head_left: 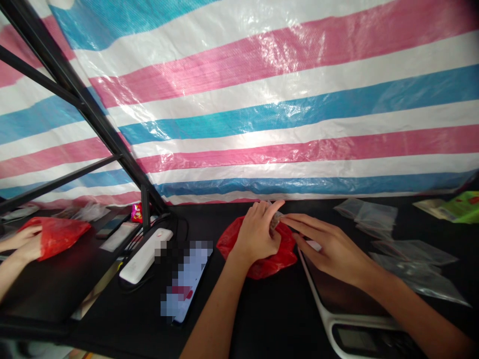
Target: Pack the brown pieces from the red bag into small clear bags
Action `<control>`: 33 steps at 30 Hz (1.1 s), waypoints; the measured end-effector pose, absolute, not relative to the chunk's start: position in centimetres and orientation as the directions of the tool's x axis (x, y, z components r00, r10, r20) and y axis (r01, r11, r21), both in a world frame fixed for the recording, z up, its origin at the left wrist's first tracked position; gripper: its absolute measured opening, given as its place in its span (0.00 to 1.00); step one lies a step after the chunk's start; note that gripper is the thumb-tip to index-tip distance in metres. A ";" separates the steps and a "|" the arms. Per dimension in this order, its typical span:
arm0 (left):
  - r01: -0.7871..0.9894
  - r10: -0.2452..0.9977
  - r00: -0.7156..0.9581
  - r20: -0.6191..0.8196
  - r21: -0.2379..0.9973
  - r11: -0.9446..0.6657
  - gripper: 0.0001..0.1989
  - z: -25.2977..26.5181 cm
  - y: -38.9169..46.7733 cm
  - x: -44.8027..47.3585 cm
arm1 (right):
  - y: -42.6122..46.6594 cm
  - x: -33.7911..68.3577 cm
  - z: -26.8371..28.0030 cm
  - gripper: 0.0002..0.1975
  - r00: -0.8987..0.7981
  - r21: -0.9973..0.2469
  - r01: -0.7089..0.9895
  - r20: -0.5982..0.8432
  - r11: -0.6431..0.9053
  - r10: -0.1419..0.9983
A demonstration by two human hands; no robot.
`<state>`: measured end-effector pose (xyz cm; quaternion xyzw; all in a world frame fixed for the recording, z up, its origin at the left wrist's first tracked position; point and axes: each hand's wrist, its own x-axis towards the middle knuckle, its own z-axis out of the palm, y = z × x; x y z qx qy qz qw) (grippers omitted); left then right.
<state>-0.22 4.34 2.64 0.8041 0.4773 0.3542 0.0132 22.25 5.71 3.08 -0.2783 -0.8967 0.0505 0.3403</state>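
My left hand (259, 230) is over a crumpled red plastic bag (267, 267), its fingers curled round a small clear plastic bag (276, 219) with greyish-brown contents, mostly hidden. Coming from the right, my right hand (331, 252) has its fingers stretched out and apart from the thumb. Its fingertips touch the small clear bag's edge. Beneath the right hand and forearm lies a flat scale (318, 304) with a white rim, a dark plate and a small display. A small white patch shows under the right fingers; I cannot make it out.
Several clear zip bags (377, 217) and a green packet (464, 207) lie right. A phone (187, 284), a white power bank (145, 257) and cables are left, by a black metal frame (90, 114). Another person's hand (32, 242) holds a red bag (62, 237). Striped sheeting (262, 119) hangs behind.
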 end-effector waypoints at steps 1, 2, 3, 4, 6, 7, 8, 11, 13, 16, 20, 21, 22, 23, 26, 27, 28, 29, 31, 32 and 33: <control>0.763 0.775 0.296 0.559 0.350 -0.544 0.44 2.6 4.3 -0.2 | 5.7 22.3 3.1 0.24 -0.610 -0.288 0.462 0.583 0.839 0.536; 0.765 0.776 0.298 0.556 0.348 -0.543 0.45 2.6 4.3 -0.2 | 5.7 22.3 3.2 0.23 -0.609 -0.299 0.457 0.581 0.837 0.540; 0.761 0.780 0.302 0.548 0.354 -0.543 0.46 2.6 4.3 -0.2 | 5.6 22.3 3.3 0.22 -0.609 -0.312 0.451 0.578 0.836 0.544; 0.754 0.786 0.305 0.538 0.368 -0.545 0.46 2.6 4.3 -0.3 | 5.6 22.2 3.4 0.21 -0.607 -0.324 0.445 0.577 0.835 0.547; 0.732 0.793 0.312 0.523 0.400 -0.551 0.46 2.6 4.3 -0.4 | 5.6 22.2 3.5 0.21 -0.601 -0.340 0.435 0.580 0.834 0.550; 0.724 0.794 0.312 0.521 0.411 -0.554 0.46 2.6 4.3 -0.4 | 5.6 22.2 3.6 0.21 -0.598 -0.344 0.431 0.584 0.834 0.549; 0.720 0.793 0.311 0.525 0.415 -0.557 0.46 2.7 4.3 -0.4 | 5.7 22.2 3.6 0.21 -0.594 -0.345 0.429 0.588 0.835 0.548; 0.723 0.781 0.315 0.539 0.397 -0.566 0.47 2.9 4.2 -0.5 | 5.8 22.3 3.4 0.23 -0.592 -0.338 0.438 0.589 0.833 0.550; 0.721 0.774 0.326 0.542 0.387 -0.575 0.47 3.0 4.1 -0.5 | 5.7 22.3 3.4 0.24 -0.596 -0.330 0.453 0.578 0.828 0.557; 0.726 0.762 0.313 0.566 0.374 -0.576 0.46 3.0 4.0 -0.5 | 5.5 22.2 3.4 0.27 -0.606 -0.326 0.467 0.559 0.822 0.566; 0.721 0.701 0.301 0.646 0.328 -0.611 0.45 2.7 3.8 -0.5 | 5.3 22.2 3.5 0.30 -0.620 -0.301 0.468 0.558 0.831 0.551; 0.720 0.686 0.302 0.662 0.313 -0.619 0.44 2.6 3.9 -0.5 | 5.4 22.2 3.5 0.30 -0.620 -0.295 0.468 0.562 0.833 0.547; 0.720 0.669 0.301 0.680 0.298 -0.627 0.44 2.5 3.9 -0.6 | 5.4 22.2 3.5 0.30 -0.619 -0.289 0.467 0.567 0.835 0.543; 0.721 0.649 0.298 0.700 0.280 -0.634 0.44 2.4 4.0 -0.6 | 5.5 22.2 3.4 0.30 -0.618 -0.285 0.467 0.572 0.837 0.540; 0.725 0.576 0.281 0.768 0.223 -0.651 0.44 2.2 4.2 -0.6 | 5.8 22.3 3.2 0.31 -0.617 -0.270 0.467 0.583 0.842 0.529; 0.728 0.551 0.277 0.787 0.202 -0.655 0.43 2.1 4.3 -0.6 | 5.8 22.3 3.2 0.32 -0.614 -0.267 0.467 0.588 0.843 0.526; 0.734 0.534 0.274 0.800 0.185 -0.653 0.43 2.1 4.3 -0.6 | 5.8 22.3 3.2 0.32 -0.611 -0.266 0.467 0.592 0.843 0.525; 0.744 0.528 0.269 0.806 0.174 -0.645 0.43 2.1 4.4 -0.6 | 5.8 22.3 3.2 0.33 -0.607 -0.265 0.464 0.599 0.845 0.521; 0.760 0.528 0.256 0.810 0.168 -0.627 0.42 2.1 4.4 -0.5 | 5.7 22.3 3.3 0.34 -0.600 -0.259 0.453 0.619 0.853 0.507; 0.765 0.530 0.247 0.811 0.172 -0.621 0.41 2.1 4.4 -0.5 | 5.7 22.3 3.3 0.35 -0.598 -0.254 0.446 0.629 0.858 0.497; 0.767 0.530 0.240 0.813 0.176 -0.617 0.40 2.1 4.4 -0.5 | 5.6 22.4 3.4 0.35 -0.595 -0.248 0.440 0.639 0.863 0.487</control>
